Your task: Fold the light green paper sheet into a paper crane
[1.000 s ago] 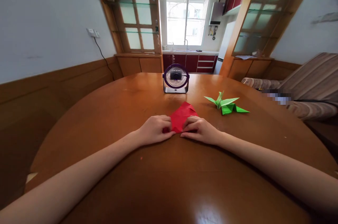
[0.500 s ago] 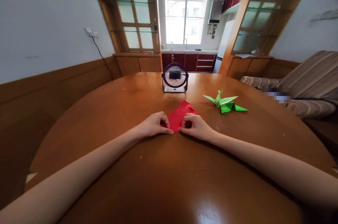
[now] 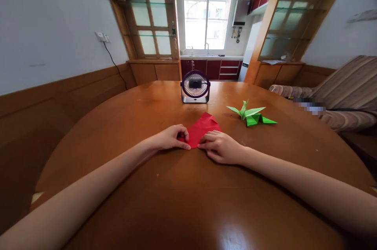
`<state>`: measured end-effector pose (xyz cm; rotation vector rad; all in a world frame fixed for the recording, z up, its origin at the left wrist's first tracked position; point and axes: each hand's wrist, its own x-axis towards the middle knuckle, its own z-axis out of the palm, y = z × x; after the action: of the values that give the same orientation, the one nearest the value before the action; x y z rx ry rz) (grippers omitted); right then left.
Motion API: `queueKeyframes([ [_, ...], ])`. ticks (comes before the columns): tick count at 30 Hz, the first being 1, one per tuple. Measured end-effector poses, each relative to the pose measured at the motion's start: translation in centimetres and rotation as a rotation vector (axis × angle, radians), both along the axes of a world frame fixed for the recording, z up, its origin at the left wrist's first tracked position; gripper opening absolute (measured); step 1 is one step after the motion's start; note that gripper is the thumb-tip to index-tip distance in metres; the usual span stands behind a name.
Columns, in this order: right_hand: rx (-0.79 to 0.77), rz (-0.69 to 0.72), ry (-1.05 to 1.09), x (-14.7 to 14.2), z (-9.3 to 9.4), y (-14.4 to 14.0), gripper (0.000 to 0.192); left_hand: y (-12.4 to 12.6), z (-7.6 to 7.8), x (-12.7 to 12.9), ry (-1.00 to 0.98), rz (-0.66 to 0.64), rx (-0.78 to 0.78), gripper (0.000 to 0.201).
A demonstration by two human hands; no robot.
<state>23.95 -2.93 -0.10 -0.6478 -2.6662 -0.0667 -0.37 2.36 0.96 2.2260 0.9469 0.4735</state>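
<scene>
Red origami paper point(image 3: 202, 129) points one corner toward twelve o'clock, left hand point(image 3: 173, 136) grasping its eight-o'clock edge, right hand point(image 3: 224, 147) resting unclenched at five.

I am seeing plain red on my folded paper point(image 3: 202, 127), light and bright green on the origami point(image 3: 253, 119), warm brown on the bench point(image 3: 153, 207), dark purple around the fan point(image 3: 195, 85), beige-and-brown stripes on the sofa point(image 3: 349, 83).
</scene>
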Motion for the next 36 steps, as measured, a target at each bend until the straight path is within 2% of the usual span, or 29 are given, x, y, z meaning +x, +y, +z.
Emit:
queueKeyframes([
  [4, 0.034, 0.027, -0.092, 1.0, 0.5, 0.1, 0.032, -0.2, 0.4, -0.2, 0.001, -0.043, -0.008, 0.034],
  [8, -0.015, 0.02, -0.063, 1.9, 0.8, 0.2, 0.03, -0.5, 0.5, -0.3, 0.029, -0.032, 0.032, 0.035],
  [12, -0.025, 0.029, -0.021, 2.3, 0.8, 0.2, 0.029, -0.7, 0.5, -0.4, 0.102, 0.107, 0.166, 0.062],
  [14, -0.009, 0.029, -0.02, 2.2, 0.7, 0.2, 0.028, -0.9, 0.7, -0.5, 0.163, 0.109, 0.217, 0.07],
  [20, 0.054, 0.043, -0.054, 2.1, 0.3, 0.2, 0.028, -1.4, 0.7, -0.6, 0.224, -0.209, 0.298, 0.045],
  [23, 0.059, 0.046, -0.048, 2.2, 0.3, 0.4, 0.028, -1.7, 0.6, -0.5, 0.201, -0.263, 0.318, 0.036],
  [30, 0.036, 0.024, 0.011, 2.2, 0.7, 0.7, 0.026, -2.9, 0.7, 0.9, 0.236, -0.121, 0.604, 0.032],
  [36, -0.025, -0.154, 0.133, 0.7, 0.2, 0.3, 0.029, -3.1, -0.4, 1.8, 0.095, -0.014, 0.577, 0.031],
])
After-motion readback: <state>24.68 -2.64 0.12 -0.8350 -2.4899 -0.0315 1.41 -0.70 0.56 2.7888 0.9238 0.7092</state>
